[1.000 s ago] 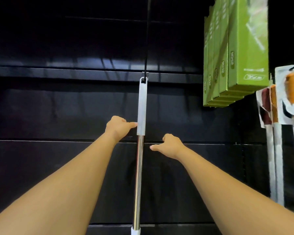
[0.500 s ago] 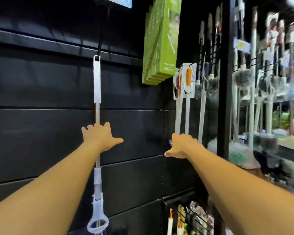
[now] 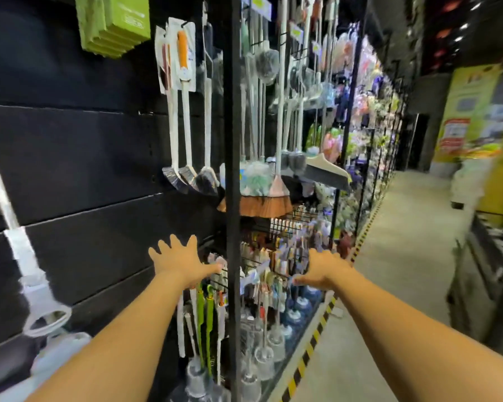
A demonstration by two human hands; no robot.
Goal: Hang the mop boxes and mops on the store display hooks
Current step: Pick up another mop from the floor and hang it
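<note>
The hung mop (image 3: 21, 250) with its metal pole and white plastic wringer hangs against the black slat wall (image 3: 79, 158) at the far left, blurred. Several green mop boxes (image 3: 114, 24) hang at the top left. My left hand (image 3: 180, 261) is stretched out in the air with fingers spread, holding nothing, well to the right of the mop. My right hand (image 3: 323, 269) reaches forward with loosely bent fingers and holds nothing.
Long-handled brushes (image 3: 183, 111) hang right of the boxes. A black upright post (image 3: 233, 169) divides the wall from racks of brooms and dusters (image 3: 273, 195). Toilet brushes (image 3: 273, 338) stand low down. The aisle floor (image 3: 389, 285) with striped edge tape runs right; a cart (image 3: 482, 271) stands there.
The view has swung right, along the aisle. Both hands have left the mop, which now hangs at the far left; my left hand has opened wide.
</note>
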